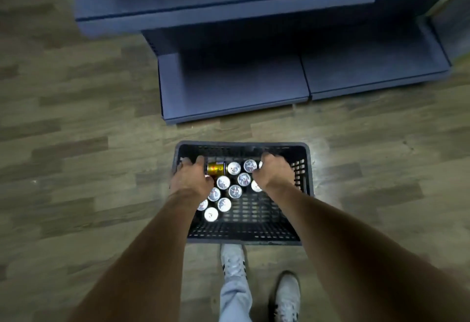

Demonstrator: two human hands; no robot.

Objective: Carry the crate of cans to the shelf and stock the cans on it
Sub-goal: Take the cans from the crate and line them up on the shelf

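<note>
A dark plastic crate (pixel 244 235) stands on the floor in front of a low blue-grey shelf (pixel 229 87). Several upright silver-topped cans (pixel 235 191) fill its left and middle. A gold can (pixel 216 168) lies on its side near the far wall. My left hand (pixel 192 178) reaches into the crate's left side, fingers curled down around a can that it mostly hides. At the far right, my right hand (pixel 274 171) curls over another can, whose rim just shows at the hand's left edge.
The shelf has a low bottom board and a higher board (pixel 223 4) behind it, both bare. Wood-look flooring (pixel 76 143) surrounds the crate. My two feet in light shoes (pixel 232 262) stand just behind the crate's near wall.
</note>
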